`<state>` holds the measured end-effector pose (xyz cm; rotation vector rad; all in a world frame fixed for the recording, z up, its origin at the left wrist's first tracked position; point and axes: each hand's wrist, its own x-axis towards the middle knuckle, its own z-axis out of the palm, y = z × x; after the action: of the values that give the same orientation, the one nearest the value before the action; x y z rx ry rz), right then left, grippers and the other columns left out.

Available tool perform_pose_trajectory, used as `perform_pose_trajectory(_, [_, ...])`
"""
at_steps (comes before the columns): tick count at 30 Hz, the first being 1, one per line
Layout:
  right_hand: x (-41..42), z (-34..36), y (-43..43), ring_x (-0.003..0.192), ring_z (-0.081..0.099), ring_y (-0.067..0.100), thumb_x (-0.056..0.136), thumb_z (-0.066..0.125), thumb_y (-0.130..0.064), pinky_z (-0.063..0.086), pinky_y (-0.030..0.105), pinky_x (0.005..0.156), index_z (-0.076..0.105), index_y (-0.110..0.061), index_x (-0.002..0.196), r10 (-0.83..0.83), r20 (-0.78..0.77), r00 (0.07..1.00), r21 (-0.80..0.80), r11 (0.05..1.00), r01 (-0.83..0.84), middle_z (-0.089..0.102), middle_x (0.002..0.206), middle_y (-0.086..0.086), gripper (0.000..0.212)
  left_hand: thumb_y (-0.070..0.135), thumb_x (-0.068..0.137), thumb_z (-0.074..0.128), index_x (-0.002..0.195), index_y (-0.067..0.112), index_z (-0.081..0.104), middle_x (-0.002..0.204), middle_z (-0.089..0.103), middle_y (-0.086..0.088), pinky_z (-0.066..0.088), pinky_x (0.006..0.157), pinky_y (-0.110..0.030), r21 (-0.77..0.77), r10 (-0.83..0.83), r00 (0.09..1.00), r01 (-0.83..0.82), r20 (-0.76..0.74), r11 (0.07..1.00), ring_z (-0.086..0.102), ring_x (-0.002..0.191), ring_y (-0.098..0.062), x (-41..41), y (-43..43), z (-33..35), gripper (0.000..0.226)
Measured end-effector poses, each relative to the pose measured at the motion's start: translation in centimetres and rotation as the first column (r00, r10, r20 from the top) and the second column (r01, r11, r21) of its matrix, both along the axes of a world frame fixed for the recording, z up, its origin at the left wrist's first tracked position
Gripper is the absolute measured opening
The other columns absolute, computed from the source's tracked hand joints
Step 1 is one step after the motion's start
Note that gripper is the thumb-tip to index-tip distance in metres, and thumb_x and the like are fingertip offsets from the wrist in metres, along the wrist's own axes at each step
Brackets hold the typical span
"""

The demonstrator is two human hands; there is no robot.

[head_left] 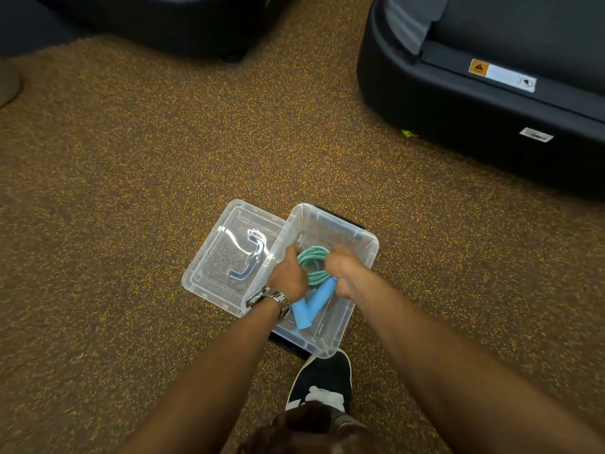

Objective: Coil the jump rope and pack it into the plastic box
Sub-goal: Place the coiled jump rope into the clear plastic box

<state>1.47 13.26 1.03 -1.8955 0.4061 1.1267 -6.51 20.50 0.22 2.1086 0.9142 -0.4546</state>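
Observation:
A clear plastic box (366,253) stands on the floor just ahead of my foot. Inside its opening both my hands hold the coiled jump rope (313,257), a green-and-blue braided bundle with two light blue handles (314,303) pointing down toward me. My left hand (288,273), with a metal watch at the wrist, grips the left side of the coil. My right hand (343,268) is closed on the right side, near the top of one handle. The bundle sits within the box walls; whether it touches the bottom is hidden by my hands.
The box's clear lid (229,257) with a blue handle lies upside down on the floor, touching the box's left side. A black treadmill base (474,126) fills the upper right, another dark machine (163,24) the top left. My shoe (324,378) is below the box on speckled rubber flooring.

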Motion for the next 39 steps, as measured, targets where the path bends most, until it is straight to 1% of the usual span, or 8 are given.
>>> perform_pose_trajectory(6, [-0.3,2.2,-0.2,0.088,0.059,0.032,0.094,0.041,0.008,0.047,0.041,0.072,0.058,-0.002,0.104,0.039,-0.01,0.999,-0.071,0.997,-0.04,0.057,0.085,0.016,0.022,0.034,0.096,0.055,0.15,0.02,0.022,0.116,0.064,-0.023,0.047,0.074,-0.039,0.099,-0.082,0.995,0.087,-0.05,0.991,0.064,0.099,-0.041,-0.1,-0.7,-0.8,0.065])
perform_pose_trajectory(12, [-0.4,4.7,-0.6,0.105,0.056,0.03,0.1,0.033,0.01,0.048,0.041,0.094,0.047,0.004,0.14,0.056,0.022,0.998,-0.052,0.997,-0.054,0.057,0.131,0.02,0.043,0.014,0.094,0.052,0.146,0.015,0.022,0.12,0.057,-0.021,0.048,0.072,-0.042,0.334,-0.281,0.944,0.324,-0.171,0.885,0.064,0.1,-0.04,-1.1,-1.6,0.5,0.06])
perform_pose_trajectory(19, [-1.1,4.6,-0.5,0.081,0.057,0.022,0.1,0.033,0.009,0.049,0.036,0.074,0.052,0.003,0.133,0.026,-0.005,1.0,-0.027,0.999,-0.027,0.061,0.109,0.014,0.039,0.017,0.095,0.045,0.146,0.005,0.024,0.14,0.047,-0.02,0.043,0.095,-0.044,0.274,-0.435,0.853,0.508,-0.287,0.816,0.047,0.124,-0.038,-1.1,-1.2,0.1,0.057])
perform_pose_trajectory(23, [-1.0,5.6,-0.9,0.123,0.053,0.033,0.102,0.039,0.004,0.04,0.047,0.107,0.052,0.0,0.134,-0.001,-0.043,0.999,0.035,0.999,0.002,0.056,0.128,0.017,0.035,0.019,0.097,0.043,0.151,0.001,0.014,0.147,0.034,-0.023,0.043,0.099,-0.046,0.29,-0.439,0.817,0.553,-0.374,0.781,0.042,0.129,-0.038,-1.9,-1.1,0.7,0.064])
perform_pose_trajectory(26, [-1.0,6.3,-1.6,0.083,0.059,0.018,0.1,0.048,-0.003,0.05,0.036,0.074,0.06,0.0,0.125,0.001,-0.021,1.0,0.096,0.995,0.001,0.059,0.102,0.01,0.027,0.019,0.097,0.044,0.151,0.001,0.016,0.144,0.039,-0.022,0.046,0.094,-0.044,0.314,-0.438,0.85,0.518,-0.291,0.796,0.053,0.121,-0.038,-2.5,-1.3,1.8,0.063])
perform_pose_trajectory(28, [-1.1,6.8,-2.0,0.071,0.055,0.015,0.099,0.051,-0.005,0.041,0.028,0.06,0.062,-0.001,0.123,0.041,0.009,0.999,0.117,0.992,-0.042,0.062,0.096,0.011,0.026,0.02,0.095,0.048,0.147,0.003,0.025,0.139,0.044,-0.02,0.048,0.091,-0.043,0.3,-0.44,0.87,0.49,-0.222,0.818,0.059,0.116,-0.037,-3.1,-1.3,2.8,0.059])
perform_pose_trajectory(33, [-0.8,7.0,-2.6,0.1,0.062,0.02,0.1,0.055,-0.023,0.043,0.035,0.078,0.063,-0.018,0.12,0.197,0.037,0.98,0.122,0.972,-0.2,0.067,0.119,0.01,0.023,0.027,0.093,0.053,0.128,0.02,0.055,0.122,0.064,-0.012,0.048,0.087,-0.037,0.29,-0.413,0.91,0.403,-0.027,0.868,0.062,0.111,-0.033,-3.9,-0.4,5.5,0.036])
perform_pose_trajectory(39, [0.0,9.0,-1.2,0.075,0.06,0.013,0.097,0.055,-0.014,0.048,0.028,0.062,0.064,-0.013,0.117,0.511,0.306,0.803,-0.013,0.846,-0.533,0.067,0.098,0.006,0.022,0.035,0.092,0.057,0.107,0.027,0.069,0.098,0.075,0.002,0.048,0.072,-0.03,0.265,-0.249,0.94,0.185,0.233,0.946,0.067,0.092,-0.021,-5.1,2.7,8.6,0.02])
